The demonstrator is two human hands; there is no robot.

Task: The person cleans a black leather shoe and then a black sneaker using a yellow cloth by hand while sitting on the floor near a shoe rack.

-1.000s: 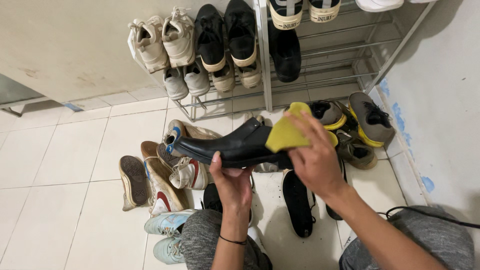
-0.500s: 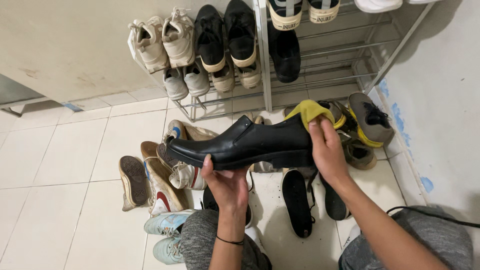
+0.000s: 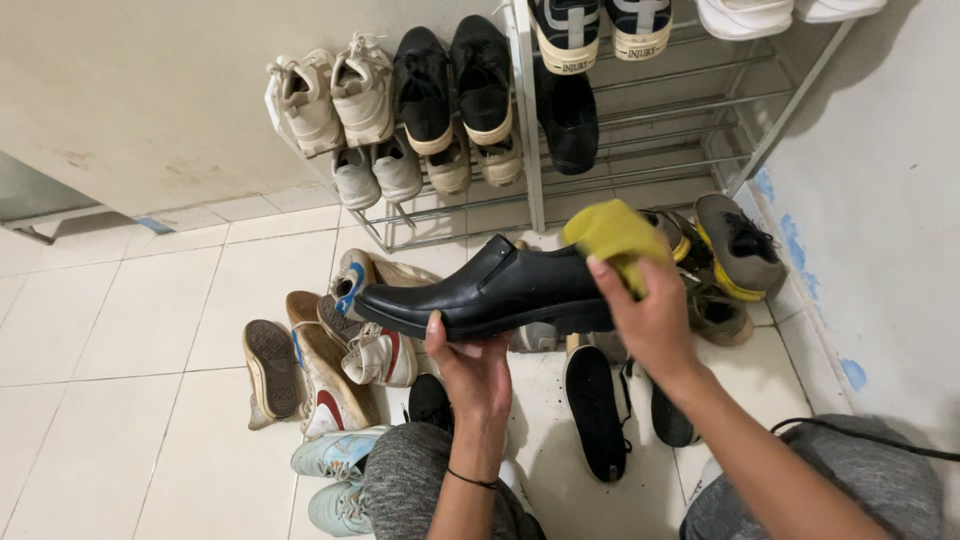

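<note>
wiping a black shoe [image 3: 490,293]: the left hand [image 3: 470,370] is cupping it from underneath at the sole, fingers curled up around the near edge, holding it level above the floor [image 3: 130,320] with the toe pointing left. the right hand [image 3: 645,305] is pinching a yellow cloth [image 3: 612,235] against the heel end and collar, fingers closed on the cloth.

progress, as a judgement only: the toe and side facing the camera are looking glossy and clean, so the upper is probably mostly covered and the heel is being worked on right now. can't tell about the far side or the sole, both are hidden.

what's left looks large. a pile of sneakers [image 3: 340,350] is lying loose on the floor just under and left of the shoe, some on their sides, one sole up. two dark insoles [image 3: 595,405] are lying flat near the right forearm. grey-and-yellow shoes [image 3: 735,250] are sitting by the right wall. none of these are being touched.

the rack [image 3: 530,110] against the back wall is already holding several pairs: beige, grey and black ones, with some rails to the right showing bare.
</note>
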